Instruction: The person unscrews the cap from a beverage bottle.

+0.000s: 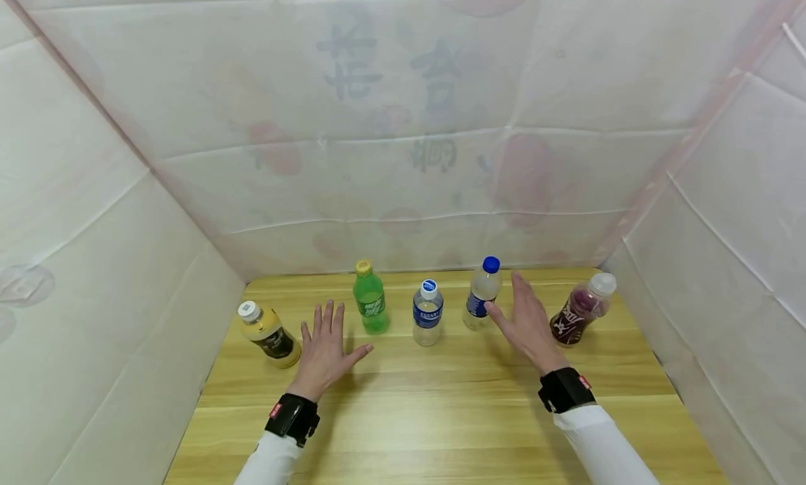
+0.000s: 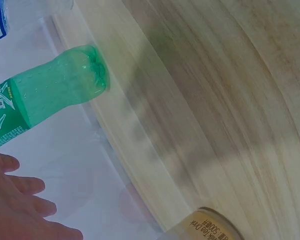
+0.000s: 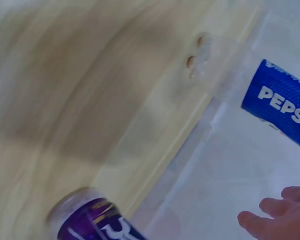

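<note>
My left hand [image 1: 323,355] hovers over the table with fingers spread, holding nothing. On its left leans a milk tea bottle [image 1: 271,338] with a white cap; a green bottle [image 1: 371,303] with a yellow cap stands to its right. My right hand [image 1: 527,324] is likewise stretched out and holds nothing, its thumb overlapping the blue-capped Pepsi bottle [image 1: 483,292] in the head view. Right of that hand is a purple drink bottle [image 1: 578,313] with a clear white cap. A clear bottle with a blue label [image 1: 427,315] stands between the two hands. Fingers show at the edge of both wrist views.
The wooden table [image 1: 403,415] carries all the bottles in a loose row toward its back edge. White printed sheeting forms a back wall [image 1: 403,184] and side walls, the right wall [image 1: 711,261] close to the purple bottle.
</note>
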Motion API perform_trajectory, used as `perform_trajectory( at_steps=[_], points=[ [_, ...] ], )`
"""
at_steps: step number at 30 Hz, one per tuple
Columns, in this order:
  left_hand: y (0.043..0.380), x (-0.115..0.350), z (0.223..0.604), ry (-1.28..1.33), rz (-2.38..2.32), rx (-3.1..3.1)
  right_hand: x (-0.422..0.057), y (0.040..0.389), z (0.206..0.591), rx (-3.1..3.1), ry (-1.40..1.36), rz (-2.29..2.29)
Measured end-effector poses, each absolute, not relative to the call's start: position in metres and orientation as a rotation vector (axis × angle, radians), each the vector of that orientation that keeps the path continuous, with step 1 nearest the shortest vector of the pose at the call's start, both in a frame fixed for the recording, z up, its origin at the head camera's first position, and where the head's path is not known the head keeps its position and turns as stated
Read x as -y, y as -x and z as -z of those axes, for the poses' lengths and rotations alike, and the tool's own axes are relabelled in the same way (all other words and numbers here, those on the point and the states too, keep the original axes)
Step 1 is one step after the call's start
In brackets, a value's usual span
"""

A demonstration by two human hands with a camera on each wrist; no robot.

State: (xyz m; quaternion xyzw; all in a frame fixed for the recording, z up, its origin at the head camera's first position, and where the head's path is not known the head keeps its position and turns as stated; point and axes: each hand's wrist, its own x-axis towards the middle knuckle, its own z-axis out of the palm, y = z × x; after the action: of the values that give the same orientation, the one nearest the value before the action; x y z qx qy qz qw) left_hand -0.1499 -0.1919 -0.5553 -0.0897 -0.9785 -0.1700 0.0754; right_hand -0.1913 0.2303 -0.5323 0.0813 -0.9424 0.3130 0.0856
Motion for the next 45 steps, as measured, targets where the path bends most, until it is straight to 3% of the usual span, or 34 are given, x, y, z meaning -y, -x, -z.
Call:
perform_trajectory(
  at_steps=[15, 45],
  points=[
    [0.148, 0.19, 0.557, 0.262, 0.579, 2.925, -0.205, 0.207, 0.522, 2.741, -0.056, -1.415],
    [0.146, 0.189, 0.559, 0.216, 0.665, 2.962, -0.197, 0.209, 0.516, 2.599, -0.015, -1.56]
  ],
)
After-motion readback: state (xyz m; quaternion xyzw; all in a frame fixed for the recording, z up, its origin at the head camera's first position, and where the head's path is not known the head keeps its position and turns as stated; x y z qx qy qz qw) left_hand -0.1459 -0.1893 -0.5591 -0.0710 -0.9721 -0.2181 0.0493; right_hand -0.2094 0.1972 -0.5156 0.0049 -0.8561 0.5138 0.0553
